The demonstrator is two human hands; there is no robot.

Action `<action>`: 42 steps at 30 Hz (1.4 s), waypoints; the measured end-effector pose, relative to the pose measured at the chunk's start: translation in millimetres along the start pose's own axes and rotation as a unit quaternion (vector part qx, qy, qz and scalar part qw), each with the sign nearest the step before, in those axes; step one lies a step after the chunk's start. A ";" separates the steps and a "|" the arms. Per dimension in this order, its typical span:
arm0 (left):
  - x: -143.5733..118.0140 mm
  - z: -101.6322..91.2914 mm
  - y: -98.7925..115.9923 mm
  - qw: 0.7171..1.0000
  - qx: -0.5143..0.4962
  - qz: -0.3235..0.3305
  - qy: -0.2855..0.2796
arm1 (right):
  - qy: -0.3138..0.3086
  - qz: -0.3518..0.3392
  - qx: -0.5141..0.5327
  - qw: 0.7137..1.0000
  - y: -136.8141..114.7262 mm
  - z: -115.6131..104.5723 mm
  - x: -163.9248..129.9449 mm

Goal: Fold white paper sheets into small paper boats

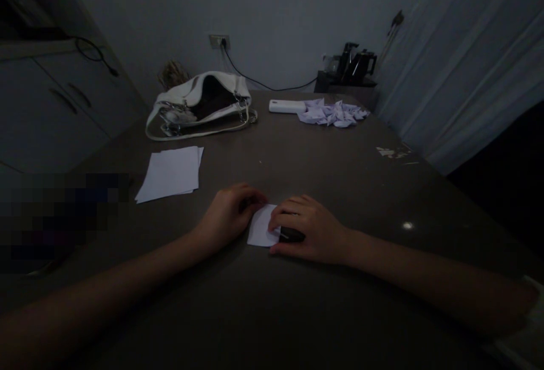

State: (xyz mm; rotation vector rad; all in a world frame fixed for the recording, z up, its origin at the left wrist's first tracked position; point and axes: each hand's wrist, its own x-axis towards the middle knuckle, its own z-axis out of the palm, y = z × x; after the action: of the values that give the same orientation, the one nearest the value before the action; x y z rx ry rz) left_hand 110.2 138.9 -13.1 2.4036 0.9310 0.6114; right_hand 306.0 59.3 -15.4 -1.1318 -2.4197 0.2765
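Dimness hides much: the small white paper point(262, 225) lies on the dark table point(340, 154) between both hands, partly covered. Left hand point(227, 214) curls its fingertips onto the paper's upper left corner, pinching it; right hand point(312, 228) lies flat, fingers close together, pressing the right edge, with a dark shape beneath that is hard to make out. Paper stack point(170, 173), white handbag point(199, 103) and crumpled sheets point(334, 113) sit well apart, leaving bare tabletop around the hands
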 end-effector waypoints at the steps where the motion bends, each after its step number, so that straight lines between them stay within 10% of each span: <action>1: -0.9 1.1 0.0 1.000 0.019 0.020 0.006 | 0.000 0.001 0.001 1.000 0.0 0.0 0.0; 7: -9.6 5.0 1.1 0.980 0.146 0.136 -0.025 | -0.002 0.001 0.004 1.000 -0.5 -1.3 0.0; 22: -9.9 3.3 11.1 0.954 0.249 0.152 -0.073 | 0.111 0.118 0.016 0.987 9.9 4.8 3.6; 42: -9.0 2.5 14.7 0.955 0.240 0.143 -0.094 | 0.041 0.094 -0.045 0.994 -8.3 -2.3 2.5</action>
State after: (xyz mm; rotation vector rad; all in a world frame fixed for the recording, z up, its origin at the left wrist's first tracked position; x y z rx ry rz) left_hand 112.8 122.4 -8.6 3.0044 0.7141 0.2618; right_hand 300.1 55.8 -9.6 -1.3864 -2.2779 0.1771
